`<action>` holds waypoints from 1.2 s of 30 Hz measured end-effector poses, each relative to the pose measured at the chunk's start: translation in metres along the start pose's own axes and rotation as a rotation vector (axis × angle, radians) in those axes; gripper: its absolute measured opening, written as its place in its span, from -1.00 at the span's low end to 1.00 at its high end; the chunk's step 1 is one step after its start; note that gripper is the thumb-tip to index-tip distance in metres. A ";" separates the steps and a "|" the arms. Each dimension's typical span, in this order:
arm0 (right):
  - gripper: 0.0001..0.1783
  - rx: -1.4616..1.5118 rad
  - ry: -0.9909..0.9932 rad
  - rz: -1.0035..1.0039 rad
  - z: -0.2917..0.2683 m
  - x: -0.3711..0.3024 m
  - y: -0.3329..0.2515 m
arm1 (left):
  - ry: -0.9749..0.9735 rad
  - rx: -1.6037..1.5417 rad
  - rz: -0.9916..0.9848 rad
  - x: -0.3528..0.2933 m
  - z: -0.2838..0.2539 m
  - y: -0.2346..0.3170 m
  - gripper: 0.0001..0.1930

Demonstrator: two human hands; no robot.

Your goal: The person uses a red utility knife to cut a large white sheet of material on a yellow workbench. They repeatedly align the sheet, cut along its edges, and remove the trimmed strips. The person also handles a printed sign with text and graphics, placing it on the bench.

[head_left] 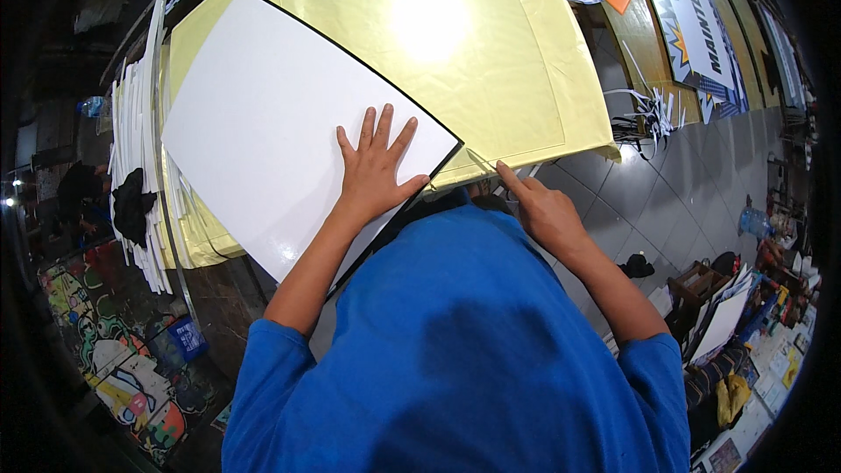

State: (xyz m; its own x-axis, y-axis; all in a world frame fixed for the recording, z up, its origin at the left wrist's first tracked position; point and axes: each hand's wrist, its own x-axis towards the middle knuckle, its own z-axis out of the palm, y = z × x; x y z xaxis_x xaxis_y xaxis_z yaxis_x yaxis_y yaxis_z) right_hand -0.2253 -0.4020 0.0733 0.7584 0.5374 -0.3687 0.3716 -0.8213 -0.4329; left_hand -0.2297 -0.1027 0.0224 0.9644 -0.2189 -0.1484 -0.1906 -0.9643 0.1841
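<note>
Board [272, 131] lies across the left of our yellow worktop [517, 92], overhanging its near edge; our left hand [377, 177] rests flat on it, fingers spread; our right hand [550, 217] grips a slim blade [481, 160].

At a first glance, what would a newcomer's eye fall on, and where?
First, the shiny yellow sheet across the upper middle, with bright glare. Over its left part lies a large white panel, the left hand spread on it; the right hand holds a thin tool near the panel's corner. A blue shirt fills the lower middle.
</note>
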 end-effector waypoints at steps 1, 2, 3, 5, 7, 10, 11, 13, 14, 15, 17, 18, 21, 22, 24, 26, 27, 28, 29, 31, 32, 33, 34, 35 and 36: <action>-0.20 0.000 -0.012 0.002 0.000 0.000 0.000 | 0.001 -0.011 -0.003 0.000 0.001 0.000 -0.07; -0.19 -0.001 -0.023 0.003 0.000 0.000 0.000 | 0.005 -0.021 -0.007 0.000 0.002 -0.001 -0.07; -0.18 -0.002 -0.034 0.004 0.000 0.000 0.000 | 0.008 -0.031 -0.011 0.000 0.003 -0.001 -0.08; -0.16 0.038 -0.003 -0.015 0.005 0.000 0.001 | 0.012 -0.029 -0.010 -0.001 0.002 -0.001 -0.08; -0.13 0.064 0.021 -0.023 0.009 0.003 0.002 | 0.017 -0.028 -0.009 0.000 0.002 -0.001 -0.08; -0.11 0.086 0.030 -0.021 0.010 0.009 0.003 | 0.019 -0.025 -0.008 0.000 0.003 -0.001 -0.08; -0.11 0.094 0.022 -0.025 0.009 0.011 0.002 | 0.017 -0.024 -0.010 0.000 0.003 -0.001 -0.08; -0.11 0.088 0.007 -0.025 0.005 0.014 -0.001 | 0.011 -0.020 -0.016 0.000 0.003 -0.001 -0.08; -0.11 0.073 -0.002 -0.020 0.002 0.014 -0.002 | 0.007 -0.019 -0.019 0.000 0.002 0.000 -0.08; -0.11 0.058 -0.011 -0.015 0.001 0.014 -0.002 | 0.003 -0.018 -0.021 0.000 0.002 0.000 -0.08; -0.12 0.054 -0.012 -0.019 0.001 0.014 -0.002 | 0.010 -0.018 -0.016 0.000 0.002 0.000 -0.08; -0.12 0.052 -0.013 -0.021 0.001 0.014 -0.002 | 0.013 -0.017 -0.014 0.000 0.002 0.000 -0.08; -0.11 0.028 -0.016 -0.014 0.002 0.015 0.000 | -0.011 -0.003 -0.003 0.000 0.000 0.000 -0.05; -0.11 0.027 -0.004 -0.005 0.003 0.016 0.001 | -0.010 -0.003 -0.003 0.000 0.000 0.000 -0.05; -0.11 0.023 0.020 0.011 0.006 0.016 0.005 | -0.007 -0.006 -0.004 -0.001 0.001 -0.001 -0.05; -0.12 0.013 0.020 0.059 0.000 0.018 0.012 | -0.014 -0.003 -0.006 -0.001 0.000 0.000 -0.05; -0.13 0.009 0.020 0.084 -0.002 0.019 0.014 | -0.018 -0.001 -0.006 -0.001 0.000 -0.001 -0.05; -0.14 0.032 0.021 0.076 -0.002 0.019 0.014 | -0.016 -0.008 -0.010 -0.001 0.000 -0.001 -0.06; -0.16 0.052 0.026 0.072 -0.005 0.018 0.015 | -0.009 -0.017 -0.009 0.001 -0.001 0.000 -0.07; -0.18 0.111 0.074 0.044 -0.004 0.016 0.015 | -0.008 -0.029 -0.016 0.000 -0.001 0.000 -0.07; -0.19 0.140 0.125 0.030 -0.001 0.014 0.018 | -0.006 -0.040 -0.011 -0.001 -0.001 0.000 -0.06; -0.20 0.165 0.178 0.016 -0.001 0.012 0.023 | -0.001 -0.053 -0.004 0.001 -0.002 0.001 -0.06; -0.24 0.185 0.212 0.063 -0.004 0.011 0.029 | -0.018 -0.046 -0.004 0.001 -0.005 0.003 -0.05; -0.27 0.170 0.287 0.121 -0.009 0.010 0.039 | -0.027 -0.043 -0.005 0.001 -0.005 0.004 -0.05; -0.29 0.161 0.365 0.169 -0.018 0.010 0.051 | -0.035 -0.033 -0.012 0.000 -0.007 0.004 -0.05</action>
State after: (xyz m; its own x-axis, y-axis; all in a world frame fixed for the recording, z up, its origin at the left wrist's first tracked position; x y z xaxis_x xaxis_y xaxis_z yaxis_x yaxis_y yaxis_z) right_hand -0.1893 -0.4421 0.0619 0.9518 0.2716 -0.1425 0.1600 -0.8360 -0.5248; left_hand -0.2290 -0.1060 0.0300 0.9594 -0.2132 -0.1847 -0.1726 -0.9616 0.2136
